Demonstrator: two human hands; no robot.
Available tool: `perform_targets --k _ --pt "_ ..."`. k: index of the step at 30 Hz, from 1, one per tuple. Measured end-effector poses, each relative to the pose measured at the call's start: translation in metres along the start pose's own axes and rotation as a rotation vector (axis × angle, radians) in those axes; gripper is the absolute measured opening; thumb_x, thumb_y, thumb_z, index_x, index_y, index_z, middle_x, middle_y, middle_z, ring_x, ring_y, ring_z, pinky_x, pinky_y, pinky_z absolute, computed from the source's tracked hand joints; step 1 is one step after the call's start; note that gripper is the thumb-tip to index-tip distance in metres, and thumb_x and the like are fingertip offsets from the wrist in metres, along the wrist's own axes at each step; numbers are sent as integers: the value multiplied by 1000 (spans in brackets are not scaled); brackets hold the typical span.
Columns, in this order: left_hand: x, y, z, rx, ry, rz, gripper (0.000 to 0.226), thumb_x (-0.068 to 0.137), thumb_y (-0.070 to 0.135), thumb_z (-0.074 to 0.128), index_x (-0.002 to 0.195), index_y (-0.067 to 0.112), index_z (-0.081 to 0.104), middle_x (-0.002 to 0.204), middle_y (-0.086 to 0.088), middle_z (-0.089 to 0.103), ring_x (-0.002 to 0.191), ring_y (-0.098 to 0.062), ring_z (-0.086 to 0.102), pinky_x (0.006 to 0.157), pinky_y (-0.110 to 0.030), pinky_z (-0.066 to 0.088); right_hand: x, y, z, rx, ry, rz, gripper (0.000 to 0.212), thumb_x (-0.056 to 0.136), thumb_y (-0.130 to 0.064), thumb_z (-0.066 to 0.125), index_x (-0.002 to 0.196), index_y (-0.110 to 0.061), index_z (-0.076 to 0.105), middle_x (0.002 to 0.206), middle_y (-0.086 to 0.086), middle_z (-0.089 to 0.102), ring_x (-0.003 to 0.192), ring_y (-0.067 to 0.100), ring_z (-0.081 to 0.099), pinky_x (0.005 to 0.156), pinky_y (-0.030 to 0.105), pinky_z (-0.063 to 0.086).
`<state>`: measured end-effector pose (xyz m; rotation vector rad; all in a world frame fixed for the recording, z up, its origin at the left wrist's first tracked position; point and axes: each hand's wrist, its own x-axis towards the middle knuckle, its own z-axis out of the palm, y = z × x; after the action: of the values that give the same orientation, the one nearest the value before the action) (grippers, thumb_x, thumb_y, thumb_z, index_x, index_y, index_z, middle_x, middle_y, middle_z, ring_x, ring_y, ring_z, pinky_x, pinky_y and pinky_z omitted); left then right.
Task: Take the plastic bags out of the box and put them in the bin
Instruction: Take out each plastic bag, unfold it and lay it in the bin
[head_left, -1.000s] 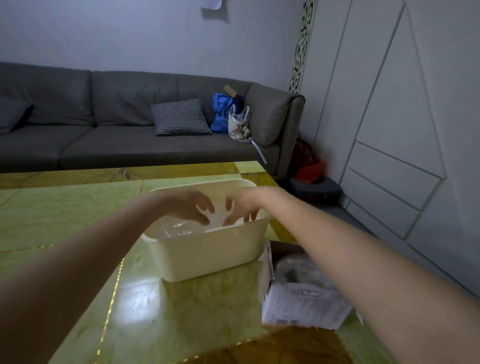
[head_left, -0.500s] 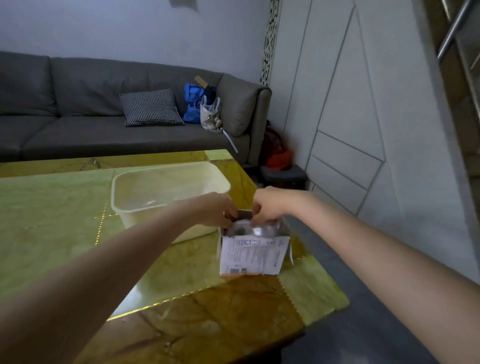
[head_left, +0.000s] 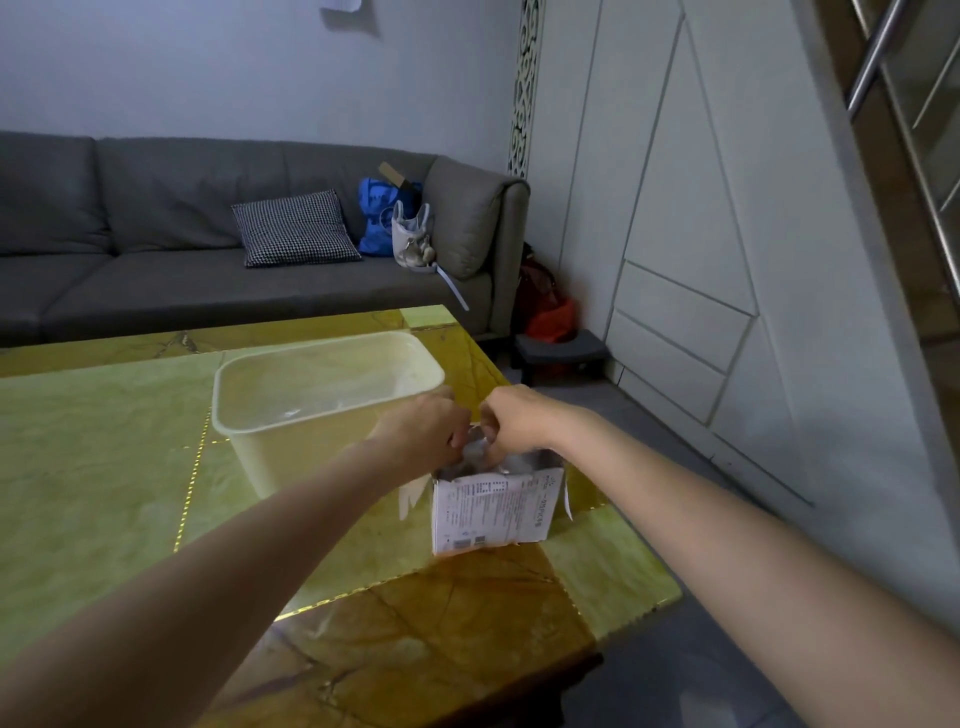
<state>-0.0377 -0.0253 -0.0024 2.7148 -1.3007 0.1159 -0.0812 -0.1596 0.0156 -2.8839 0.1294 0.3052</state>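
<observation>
Both hands, left hand and right hand, pinch the clear plastic bags at the open top of the box. Just beside it stands the cream bin on the green table; a grey sofa is behind.

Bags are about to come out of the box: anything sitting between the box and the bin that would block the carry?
Nothing visible does. The bin stands right beside the box on the table, to its left and a little farther back, top open. Both hands, left hand and right hand, grip the plastic bags at the box's mouth.
</observation>
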Motion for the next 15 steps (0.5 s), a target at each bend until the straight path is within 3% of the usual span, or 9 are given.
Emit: perform_targets --k 3,6,10,13,15 --pt "-1 -1 -1 -56 -5 32 12 84 21 63 93 14 63 97 0 46 84 -14 51 66 -17 40 1 5 -4 112 -16 -3 28 76 -27 76 76 -16 49 85 2 53 72 19 49 59 29 39" --pt "-3 -1 0 -148 -27 41 16 81 19 66 93 9 65 99 -6 58 81 -14 50 56 -9 31 0 7 -4 215 34 -33 33 73 -32 78 88 -20 51 86 -3 51 72 14 47 58 28 39" --pt "-9 -4 4 -362 -35 -87 30 77 21 72 101 13 55 98 -3 59 84 -16 52 63 -21 41 -1 3 -5 274 -68 -21 37 74 -34 77 103 -19 59 95 3 59 81 18 57 66 33 47" --pt "-14 -4 7 -529 -105 -144 44 77 19 73 109 16 44 109 -3 61 96 -20 59 79 -30 53 -1 1 -7 302 -92 -62 10 78 -25 75 81 -19 69 86 6 63 82 20 57 69 31 46" --pt "-15 -2 8 -501 -119 -141 50 79 17 71 120 13 44 113 -5 58 103 -23 58 85 -33 51 -5 -1 -12 418 -59 -91 11 79 -21 75 72 -20 67 85 6 63 76 17 54 67 29 44"
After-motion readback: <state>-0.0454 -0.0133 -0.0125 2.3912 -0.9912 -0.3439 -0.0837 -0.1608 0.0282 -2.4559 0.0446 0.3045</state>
